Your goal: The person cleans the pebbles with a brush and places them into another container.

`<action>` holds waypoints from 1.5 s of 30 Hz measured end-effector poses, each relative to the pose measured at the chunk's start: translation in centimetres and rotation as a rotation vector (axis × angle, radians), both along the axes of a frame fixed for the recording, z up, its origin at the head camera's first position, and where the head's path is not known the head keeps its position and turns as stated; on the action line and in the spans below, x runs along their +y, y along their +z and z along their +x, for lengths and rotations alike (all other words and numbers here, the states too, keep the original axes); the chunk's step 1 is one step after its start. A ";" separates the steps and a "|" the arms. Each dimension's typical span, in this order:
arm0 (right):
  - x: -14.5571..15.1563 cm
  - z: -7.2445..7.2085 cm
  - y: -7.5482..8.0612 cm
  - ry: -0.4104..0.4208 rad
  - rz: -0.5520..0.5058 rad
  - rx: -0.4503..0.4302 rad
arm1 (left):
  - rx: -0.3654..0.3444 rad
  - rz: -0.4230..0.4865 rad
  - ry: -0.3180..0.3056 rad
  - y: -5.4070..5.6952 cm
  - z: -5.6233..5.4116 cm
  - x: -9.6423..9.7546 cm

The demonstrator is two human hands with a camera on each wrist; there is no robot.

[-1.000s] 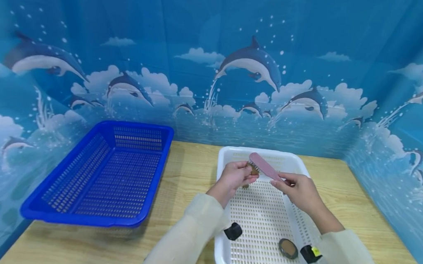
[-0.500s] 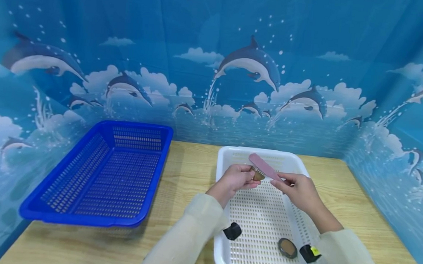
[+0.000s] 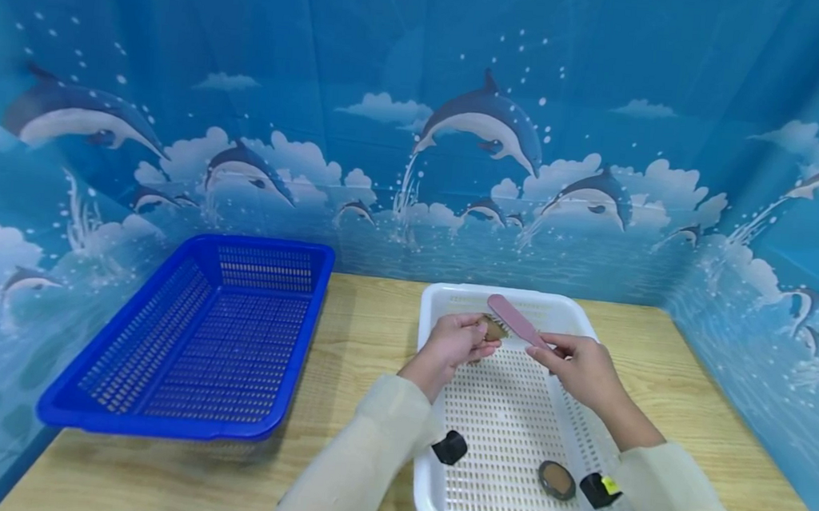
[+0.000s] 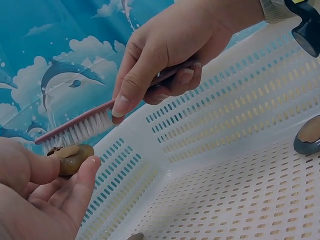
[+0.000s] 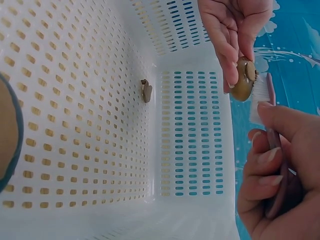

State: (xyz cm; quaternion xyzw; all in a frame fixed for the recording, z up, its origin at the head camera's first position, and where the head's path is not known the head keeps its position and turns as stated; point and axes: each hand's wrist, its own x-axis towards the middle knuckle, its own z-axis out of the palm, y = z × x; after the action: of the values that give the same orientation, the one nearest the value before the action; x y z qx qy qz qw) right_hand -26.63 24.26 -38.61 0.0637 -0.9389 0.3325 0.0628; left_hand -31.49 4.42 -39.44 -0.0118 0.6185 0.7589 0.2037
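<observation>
1 brown, stone-like object [image 5: 243,84] sits pinched in my left hand [image 3: 450,342] above the white basket [image 3: 500,423]; my right hand [image 3: 583,370] grips a pink brush [image 3: 514,320], bristles [image 4: 86,130] touching it.

A: What was counted on the table [image 3: 352,339]?
B: One blue basket [image 3: 150,426] was counted at left, one white basket [image 3: 500,423] at right.
A: And within the white basket?
B: One dark-rimmed disc [image 3: 558,481] was seen near, one small brown piece [image 5: 146,91] far.
A: Above it?
B: One left hand [image 3: 451,343], one right hand [image 3: 581,371], one brush [image 3: 516,322] and one brown lump [image 5: 242,87] were counted.
</observation>
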 end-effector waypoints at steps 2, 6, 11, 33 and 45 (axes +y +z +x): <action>0.0 0.0 0.0 -0.003 0.000 -0.008 | -0.005 0.009 0.014 0.0 0.0 0.0; 0.0 0.0 0.1 -0.004 -0.005 -0.024 | -0.018 0.026 0.050 0.0 -0.1 0.0; 0.0 0.1 0.1 0.012 -0.006 -0.016 | -0.036 0.042 0.089 0.2 -0.1 0.1; -0.1 0.0 0.0 0.021 -0.019 -0.002 | 0.026 -0.053 -0.082 -0.1 0.1 0.2; 0.2 0.0 0.1 -0.007 -0.009 -0.012 | 0.001 -0.017 -0.021 0.2 0.1 0.1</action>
State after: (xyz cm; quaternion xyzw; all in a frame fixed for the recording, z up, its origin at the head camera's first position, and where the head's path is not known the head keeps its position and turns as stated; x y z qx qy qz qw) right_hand -26.65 24.42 -38.56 0.0583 -0.9380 0.3367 0.0586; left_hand -31.36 4.49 -39.27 -0.0066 0.6252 0.7513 0.2112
